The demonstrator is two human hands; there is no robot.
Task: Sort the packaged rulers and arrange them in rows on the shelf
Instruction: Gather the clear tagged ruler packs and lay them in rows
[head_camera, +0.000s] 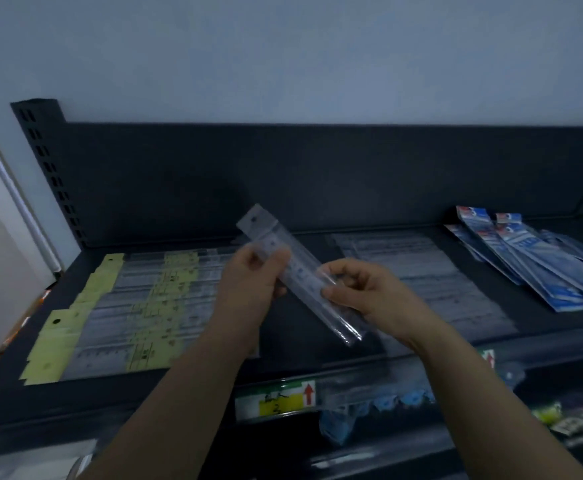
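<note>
So there's a dark metal shelf (317,188) with a tall back panel filling most of the view. On its deck at around 8 o'clock sits a row of clear packaged rulers with pale yellow card headers (110,317), overlapping each other. At about 2 o'clock is a flat row of clear sleeved rulers (418,271), and farther out at 3 o'clock a fanned pile of blue-and-white ruler packs (539,265). Dead centre, above the deck, both hands hold one clear plastic ruler in a transparent sleeve (300,271), tilted from 11 down to 5 o'clock. The left hand (252,282) is clamped around its upper half, and the right hand (369,292) pinches its lower part. A yellow-and-white price label with a red arrow (278,400) sits on the front edge at 6 o'clock.
</note>
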